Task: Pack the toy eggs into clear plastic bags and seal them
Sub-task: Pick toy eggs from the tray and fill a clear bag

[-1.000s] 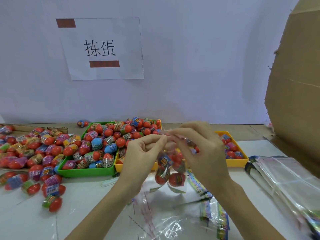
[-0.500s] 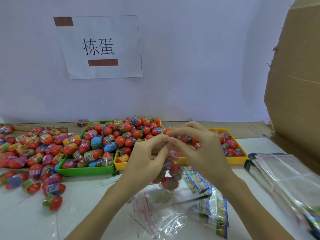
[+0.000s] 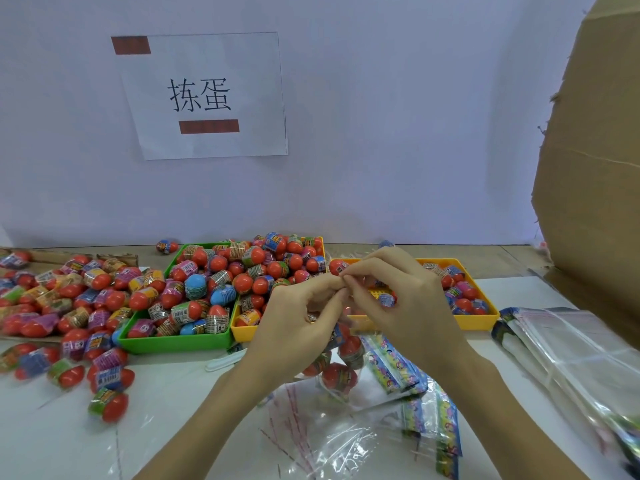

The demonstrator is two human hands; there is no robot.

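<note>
A white desk (image 3: 166, 427) stands against a plain pale wall (image 3: 398, 116), seen from above the person's own arms. Taped to the wall is a sheet of paper (image 3: 207, 95) printed with two Chinese characters and two brown-red bars. A tall cardboard sheet (image 3: 595, 168) leans in at the right edge. At the middle of the desk, the left hand (image 3: 294, 327) and right hand (image 3: 401, 306) meet fingertip to fingertip, both pinching the top of a clear bag (image 3: 341, 370) that hangs below them just above the desk, holding several red toy eggs. Behind the hands sit a green tray (image 3: 173, 342) heaped with eggs, a yellow tray (image 3: 244, 332) beside it, also full, and a second yellow tray (image 3: 476, 322) to the right holding fewer. Many loose eggs (image 3: 69, 299) lie spread over the left side of the desk. Empty clear bags (image 3: 322, 434) lie crumpled near the front edge, colourful printed strips (image 3: 394, 368) rest beside them, and a stack of flat bags (image 3: 568, 348) sits at the right.
</note>
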